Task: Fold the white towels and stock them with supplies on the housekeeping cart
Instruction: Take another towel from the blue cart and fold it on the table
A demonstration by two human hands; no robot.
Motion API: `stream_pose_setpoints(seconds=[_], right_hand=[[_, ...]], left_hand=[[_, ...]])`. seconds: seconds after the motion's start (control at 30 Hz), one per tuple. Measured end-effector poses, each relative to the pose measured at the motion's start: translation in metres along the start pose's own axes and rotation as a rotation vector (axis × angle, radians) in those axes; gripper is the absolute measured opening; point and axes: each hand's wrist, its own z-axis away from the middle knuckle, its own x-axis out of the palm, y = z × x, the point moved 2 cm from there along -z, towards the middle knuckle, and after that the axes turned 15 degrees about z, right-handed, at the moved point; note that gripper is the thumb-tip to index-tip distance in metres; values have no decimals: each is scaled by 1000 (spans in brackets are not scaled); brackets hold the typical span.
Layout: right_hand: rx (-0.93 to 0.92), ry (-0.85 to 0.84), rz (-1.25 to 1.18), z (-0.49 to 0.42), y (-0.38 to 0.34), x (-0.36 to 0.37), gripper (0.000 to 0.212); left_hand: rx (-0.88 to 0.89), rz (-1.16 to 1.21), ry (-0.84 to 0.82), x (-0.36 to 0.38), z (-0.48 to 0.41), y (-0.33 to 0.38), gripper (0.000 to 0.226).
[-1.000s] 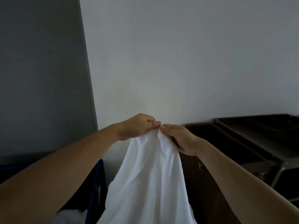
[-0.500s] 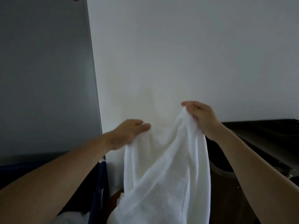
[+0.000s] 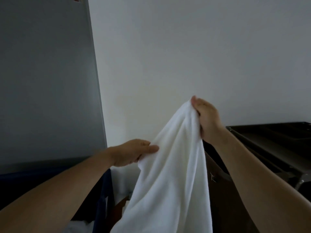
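I am gripping the white towel by its bunched top in my right hand, held above my left hand, which is pinching a lower edge. The towel is hanging below both. Likely risk: the shallow left pinch slipping during spreading, skewing the fold.

The right hand grips the top of a white towel raised before a pale wall, while the left hand, lower, pinches its edge, the cloth hanging between a dark blue bag and the dark cart at right
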Motion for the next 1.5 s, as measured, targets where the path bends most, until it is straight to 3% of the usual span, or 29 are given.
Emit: stream_pose_setpoints(seconds=[0.07, 0.13, 0.27, 0.4, 0.5, 0.63, 0.73, 0.8, 0.87, 0.97, 1.07, 1.2, 1.33, 1.4, 1.5], right_hand=[[-44, 92, 8, -14, -9, -12, 46], [-65, 91, 193, -20, -6, -23, 50], [-22, -17, 436, -15, 23, -12, 31], [140, -274, 98, 18, 49, 16, 27], [228, -350, 0, 30, 60, 14, 29], [197, -279, 32, 24, 60, 6, 27], [115, -54, 64, 4, 48, -9, 25], [105, 120, 52, -7, 40, -26, 43], [104, 172, 111, -13, 39, -40, 54], [132, -11, 242, -10, 50, -31, 28], [149, -213, 169, 4, 61, -1, 15], [213, -471, 54, 21, 64, 20, 25], [237, -546, 109, 25, 66, 15, 37], [197, -458, 149, 18, 64, 13, 43], [171, -140, 107, 2, 56, -1, 40]], left_hand=[[22, 49, 75, -6, 4, -8, 53], [136, -4, 196, -13, 4, 3, 55], [323, -124, 201, -5, -2, 60, 42], [357, -411, 75, 23, -16, 96, 39], [279, -442, 45, 21, -21, 86, 44], [162, -324, 3, 13, -17, 50, 37], [76, -123, 14, 2, -12, 17, 58], [40, -118, 32, -9, -7, 0, 59], [45, -61, 77, -18, -3, -6, 51], [190, -28, 161, -21, -5, 16, 37], [271, -174, 82, -6, -9, 52, 36], [161, -305, -71, 9, -14, 72, 27], [133, -264, -44, -1, -13, 68, 24], [106, -206, -41, -8, -11, 57, 16], [91, -71, -25, -15, -8, 36, 19]])
